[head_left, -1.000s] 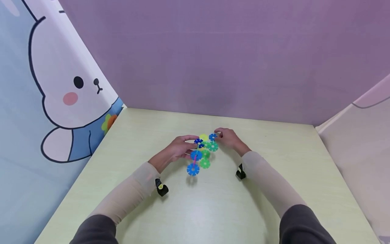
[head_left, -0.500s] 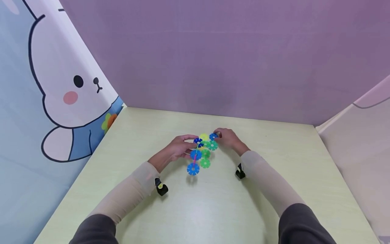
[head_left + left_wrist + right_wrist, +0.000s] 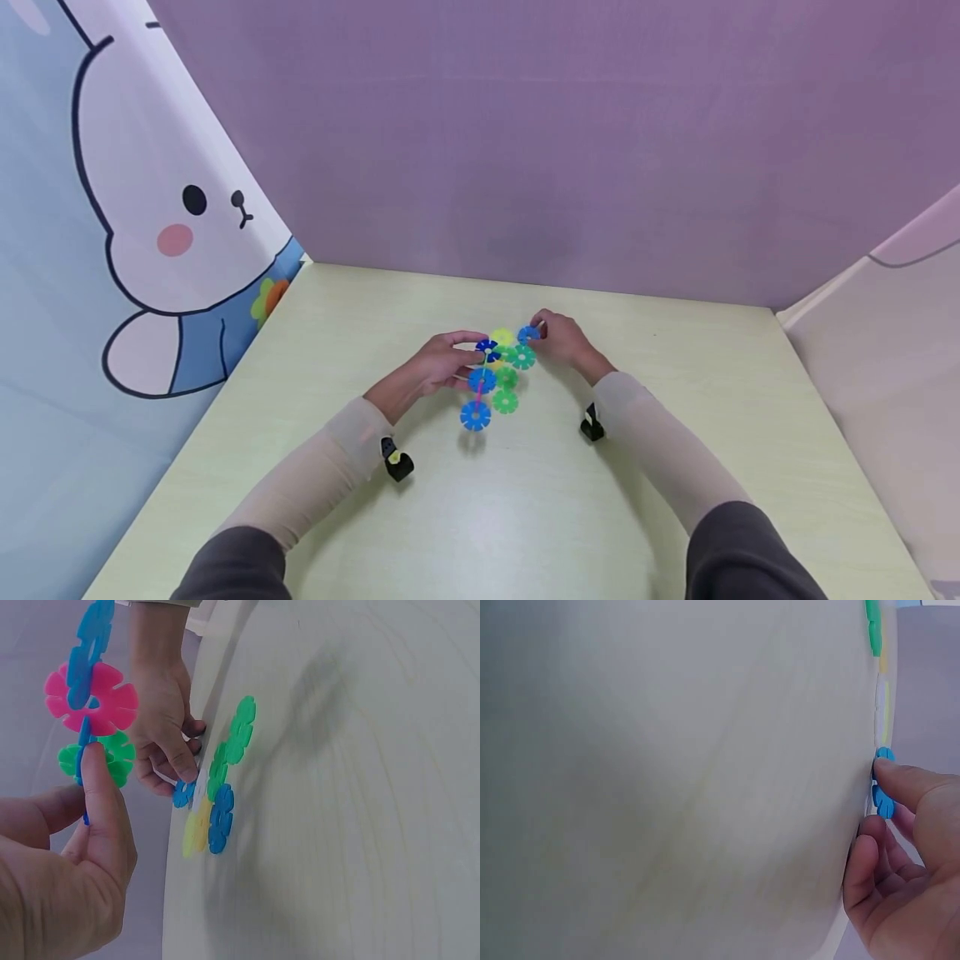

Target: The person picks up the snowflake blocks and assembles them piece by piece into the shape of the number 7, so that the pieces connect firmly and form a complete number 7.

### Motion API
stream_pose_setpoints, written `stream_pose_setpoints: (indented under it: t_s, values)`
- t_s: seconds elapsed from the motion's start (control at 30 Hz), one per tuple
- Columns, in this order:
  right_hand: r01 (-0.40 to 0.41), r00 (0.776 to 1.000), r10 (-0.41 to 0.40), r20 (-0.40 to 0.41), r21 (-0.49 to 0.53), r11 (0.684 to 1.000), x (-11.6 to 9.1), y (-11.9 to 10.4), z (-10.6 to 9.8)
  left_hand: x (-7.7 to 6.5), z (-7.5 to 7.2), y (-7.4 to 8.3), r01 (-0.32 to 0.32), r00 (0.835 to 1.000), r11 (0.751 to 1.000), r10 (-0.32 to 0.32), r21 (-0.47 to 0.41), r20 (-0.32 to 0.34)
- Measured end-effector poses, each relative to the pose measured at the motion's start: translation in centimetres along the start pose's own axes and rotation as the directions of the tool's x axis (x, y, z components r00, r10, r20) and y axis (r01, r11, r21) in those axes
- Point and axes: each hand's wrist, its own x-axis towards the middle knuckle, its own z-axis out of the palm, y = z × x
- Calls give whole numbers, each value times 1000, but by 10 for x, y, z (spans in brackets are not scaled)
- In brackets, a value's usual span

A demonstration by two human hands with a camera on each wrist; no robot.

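My left hand (image 3: 442, 362) holds a joined chain of notched plastic snowflake discs above the table, gripping a blue disc between thumb and fingers. In the left wrist view a pink disc (image 3: 112, 703), a green disc (image 3: 120, 754) and an upper blue disc (image 3: 90, 649) belong to that chain. My right hand (image 3: 564, 340) pinches a single blue snowflake disc (image 3: 883, 801) by its edge, at the far side of the loose discs. Close by lie a teal-green disc (image 3: 523, 357) and a yellow disc (image 3: 501, 337). Finger overlap hides part of each held disc.
Loose green discs (image 3: 506, 402), a blue disc (image 3: 220, 819) and a pale disc (image 3: 199, 787) lie bunched on the light wooden table (image 3: 637, 517). A purple partition (image 3: 525, 150) rises behind the table, and a rabbit-print sheet (image 3: 172, 275) stands at the left.
The blue disc in my right hand has shifted slightly right and away from me and looks more tilted. My left hand and its chain have stayed nearly still.
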Motion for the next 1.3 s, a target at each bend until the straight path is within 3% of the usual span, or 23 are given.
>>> stream_pose_setpoints:
  t_s: [0.2, 0.5, 0.9, 1.3]
  values:
    - [40, 999, -39, -23, 24, 999, -4, 1, -1, -1, -2, -1, -2, 1000, 1000, 2, -6, -6]
    - [171, 983, -172, -67, -19, 985, -11, 7, -2, 0, -4, -2, -6, 1000, 1000, 6, -9, -12]
    - [195, 978, -193, -85, 15, 981, -29, 10, -7, 1, -4, -2, -10, 1000, 1000, 10, -24, -7]
    - [277, 958, -270, -97, 65, 959, -54, 6, -14, 2, -2, 1, -6, 1000, 1000, 6, -28, -4]
